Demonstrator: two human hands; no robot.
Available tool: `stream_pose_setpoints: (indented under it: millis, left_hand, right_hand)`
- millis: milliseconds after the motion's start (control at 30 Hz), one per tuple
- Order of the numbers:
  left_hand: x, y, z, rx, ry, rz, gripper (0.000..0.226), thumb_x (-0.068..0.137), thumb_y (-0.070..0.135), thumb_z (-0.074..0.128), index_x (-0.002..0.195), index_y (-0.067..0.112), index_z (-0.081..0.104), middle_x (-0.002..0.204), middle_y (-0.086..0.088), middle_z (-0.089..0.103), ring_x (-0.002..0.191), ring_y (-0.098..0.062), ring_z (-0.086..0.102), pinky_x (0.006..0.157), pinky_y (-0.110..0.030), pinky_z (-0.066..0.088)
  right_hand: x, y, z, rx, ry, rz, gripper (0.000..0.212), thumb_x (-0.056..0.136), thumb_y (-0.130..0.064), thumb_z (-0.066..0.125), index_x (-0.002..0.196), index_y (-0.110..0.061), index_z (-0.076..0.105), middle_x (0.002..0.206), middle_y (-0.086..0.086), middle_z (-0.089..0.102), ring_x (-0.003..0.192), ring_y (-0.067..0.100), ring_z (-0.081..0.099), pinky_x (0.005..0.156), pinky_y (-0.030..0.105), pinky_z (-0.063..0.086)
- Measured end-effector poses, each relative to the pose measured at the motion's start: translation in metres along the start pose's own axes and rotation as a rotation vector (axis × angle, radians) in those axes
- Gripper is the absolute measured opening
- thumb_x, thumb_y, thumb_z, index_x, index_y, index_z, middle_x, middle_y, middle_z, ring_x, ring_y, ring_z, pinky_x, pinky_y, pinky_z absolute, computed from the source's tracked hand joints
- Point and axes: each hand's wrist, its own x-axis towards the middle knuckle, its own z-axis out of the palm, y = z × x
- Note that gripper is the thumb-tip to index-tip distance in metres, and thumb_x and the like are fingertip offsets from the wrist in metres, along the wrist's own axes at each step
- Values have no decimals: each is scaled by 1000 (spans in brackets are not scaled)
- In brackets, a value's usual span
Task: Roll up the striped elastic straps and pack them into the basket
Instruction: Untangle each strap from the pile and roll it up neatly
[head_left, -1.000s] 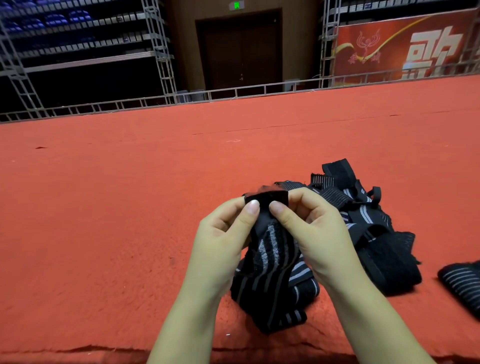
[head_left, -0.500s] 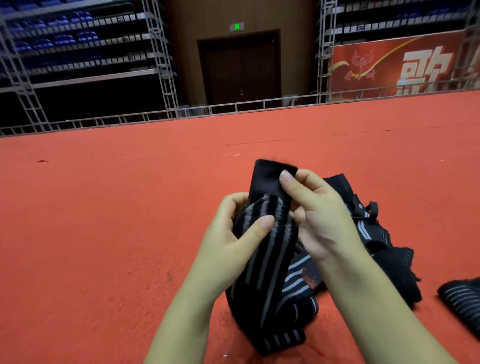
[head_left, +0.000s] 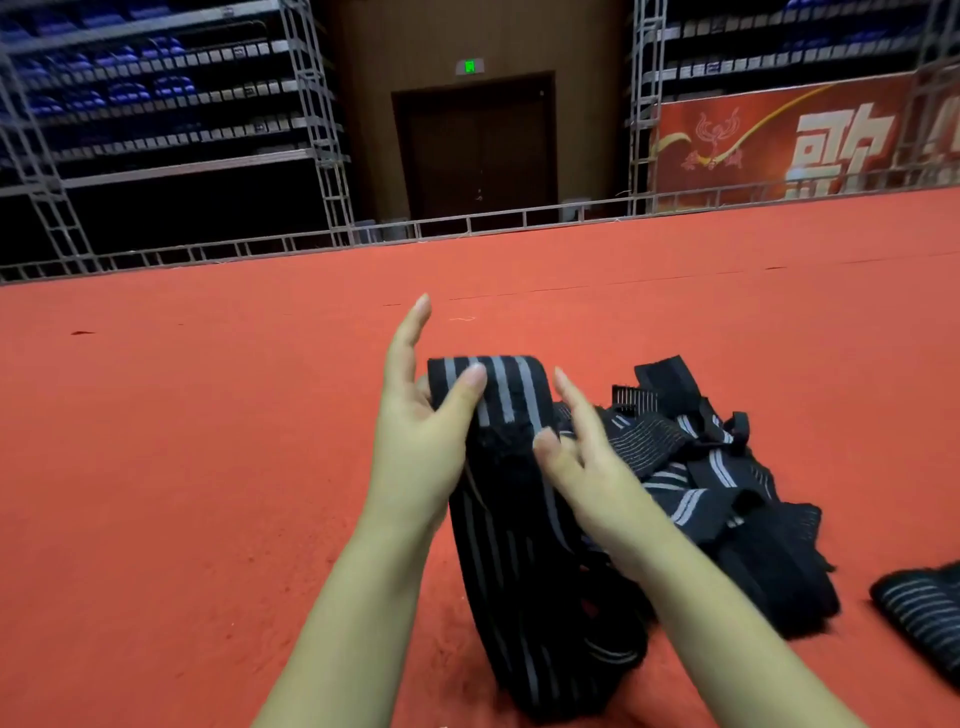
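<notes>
Two bare forearms enter from the lower edge, one from about 7 o'clock and one from about 5 o'clock. No sleeve, watch, band or glove shows on either as far as the frame reaches. The left hand (head_left: 415, 441) is bare, with no ring; its thumbnail is short, rounded and unpainted. The right hand (head_left: 587, 467) is bare too, with no ring on the fingers (head_left: 571, 402) that show; its nails are short and plain, somewhat blurred. No clothing is in view.

dim hall, evenly lit foreground, slight motion blur, wide-angle edge bending
</notes>
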Motion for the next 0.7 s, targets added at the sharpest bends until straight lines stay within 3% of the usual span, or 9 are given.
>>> stream_pose_setpoints:
  millis: [67,167,267,333,433,500,567,633,700]
  left_hand:
    - [13,8,5,-17,-21,5,59,96,3,56,137,43,41,63,4,63,63,-14,65,61,-28,56]
    - [34,14,13,-54,-69,-6,58,96,4,56,141,36,38,69,0,64,64,-13,65,60,-26,54]
    - [49,10,18,4,-124,-16,63,97,14,58,148,33,26,87,-1,70,80,-12,70,73,-28,55]
    - [48,2,17,61,-190,-36,78,94,22,64,152,37,14,101,0,73,96,-15,70,88,-35,55]
    - [27,-23,14,100,-290,-112,95,89,23,70,151,48,2,116,0,71,108,-15,67,100,-40,50]
    - [11,-38,14,114,-283,-146,102,81,32,77,143,62,2,132,-1,62,120,-13,60,107,-45,44]
    - [4,-44,16,124,-239,-120,102,74,37,80,133,74,5,143,-3,53,129,-15,53,110,-47,40]
    - [7,-45,16,75,-186,-76,102,81,18,76,138,65,7,133,-7,61,118,-17,62,104,-44,47]
    - [15,-40,14,26,-147,-20,98,88,-2,65,148,50,7,110,-8,71,98,-17,69,89,-34,55]
  right_hand:
    - [-7,7,4,42,7,-59,82,85,-50,57,149,-43,6,106,-25,69,107,-3,62,95,19,45]
    - [0,1,-2,39,137,-197,82,90,-29,64,145,-51,8,103,-8,74,101,9,68,97,39,49]
    - [16,-11,-7,35,257,-271,83,91,-17,64,147,-47,11,88,7,74,82,16,70,84,35,54]
    - [28,-19,-8,109,334,-287,81,91,-17,64,150,-40,13,86,14,72,77,20,68,78,33,54]
    - [50,-26,-16,196,489,-238,78,92,-22,63,152,-30,13,91,10,73,89,21,71,81,24,53]
    - [60,-28,-19,126,536,-197,78,93,-31,61,152,-27,11,101,20,68,95,25,66,87,20,49]
    - [66,-28,-16,55,523,-163,79,93,-38,59,153,-28,8,107,14,67,104,14,63,99,26,44]
    - [68,-27,-12,16,479,-153,78,94,-40,55,153,-30,5,104,5,67,109,9,59,101,27,39]
    - [65,-25,-14,7,366,-162,74,97,-39,51,153,-34,4,96,-2,67,96,3,61,94,23,44]
